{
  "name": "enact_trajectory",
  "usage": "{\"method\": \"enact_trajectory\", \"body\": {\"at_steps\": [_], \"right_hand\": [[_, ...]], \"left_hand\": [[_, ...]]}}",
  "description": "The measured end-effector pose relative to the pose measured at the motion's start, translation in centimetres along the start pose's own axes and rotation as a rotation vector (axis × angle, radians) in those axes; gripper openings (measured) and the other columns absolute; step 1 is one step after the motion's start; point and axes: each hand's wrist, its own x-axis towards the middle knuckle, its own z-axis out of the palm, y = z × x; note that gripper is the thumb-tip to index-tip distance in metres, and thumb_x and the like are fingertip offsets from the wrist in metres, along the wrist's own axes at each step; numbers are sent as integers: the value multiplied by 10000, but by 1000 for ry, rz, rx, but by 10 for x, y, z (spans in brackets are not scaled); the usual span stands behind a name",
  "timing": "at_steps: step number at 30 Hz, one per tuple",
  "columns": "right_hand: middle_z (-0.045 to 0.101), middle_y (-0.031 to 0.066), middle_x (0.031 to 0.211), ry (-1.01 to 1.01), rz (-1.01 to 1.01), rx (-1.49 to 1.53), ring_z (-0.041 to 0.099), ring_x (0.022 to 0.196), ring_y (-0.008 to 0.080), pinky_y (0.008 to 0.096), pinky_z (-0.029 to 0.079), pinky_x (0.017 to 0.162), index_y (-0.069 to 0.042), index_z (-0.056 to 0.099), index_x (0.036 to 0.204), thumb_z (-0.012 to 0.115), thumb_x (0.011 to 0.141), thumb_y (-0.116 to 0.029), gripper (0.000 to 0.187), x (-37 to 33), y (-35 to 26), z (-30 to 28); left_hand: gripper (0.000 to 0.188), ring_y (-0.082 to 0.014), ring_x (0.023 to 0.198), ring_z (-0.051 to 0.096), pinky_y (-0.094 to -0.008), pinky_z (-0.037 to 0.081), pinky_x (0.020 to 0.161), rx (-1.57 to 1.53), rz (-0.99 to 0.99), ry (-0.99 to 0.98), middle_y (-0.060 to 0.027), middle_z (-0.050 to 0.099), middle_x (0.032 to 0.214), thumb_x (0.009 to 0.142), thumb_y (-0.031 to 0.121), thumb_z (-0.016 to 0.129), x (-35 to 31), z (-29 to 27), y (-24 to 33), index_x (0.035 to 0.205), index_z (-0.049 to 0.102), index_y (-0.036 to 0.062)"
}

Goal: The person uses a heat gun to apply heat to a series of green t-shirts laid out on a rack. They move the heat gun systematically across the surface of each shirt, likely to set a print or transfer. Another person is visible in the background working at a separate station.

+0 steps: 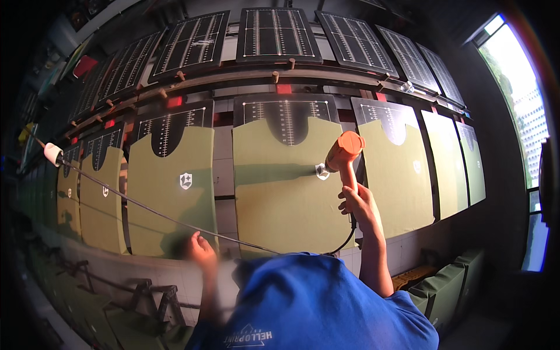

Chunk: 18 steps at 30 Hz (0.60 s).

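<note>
Right hand [363, 209]: fingers wrapped around the handle of an orange heat gun [350, 143], its head just beyond them, its nozzle facing a white emblem [321, 172] left of the fingertips on an olive fabric panel [280, 219]. Left hand [203, 251]: fingers bent, grip indeterminable, a second panel [153, 204] beyond them.

Far row: black rectangular boards [279, 35], white ruled markings. Short brown cylindrical pegs [275, 77] below. Right: tall bright glass window [506, 64], pale multi-storey building [529, 125] beyond.
</note>
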Motion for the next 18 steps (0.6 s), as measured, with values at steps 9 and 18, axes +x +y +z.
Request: {"method": "enact_trajectory", "body": {"at_steps": [9, 18], "right_hand": [[627, 68, 880, -34, 1, 25, 623, 656, 119, 264, 498, 588, 26, 568, 1068, 589, 945, -302, 351, -9, 4, 2], [627, 66, 881, -67, 14, 24, 617, 665, 114, 262, 495, 595, 27, 569, 1099, 593, 942, -296, 360, -17, -2, 7]], "left_hand": [[190, -369, 866, 564, -472, 433, 821, 250, 297, 163, -154, 614, 910, 893, 101, 564, -3, 26, 5, 1064, 608, 33], [221, -384, 911, 550, -473, 422, 819, 283, 247, 123, -164, 612, 937, 864, 98, 571, -3, 22, 9, 1070, 615, 31]]}}
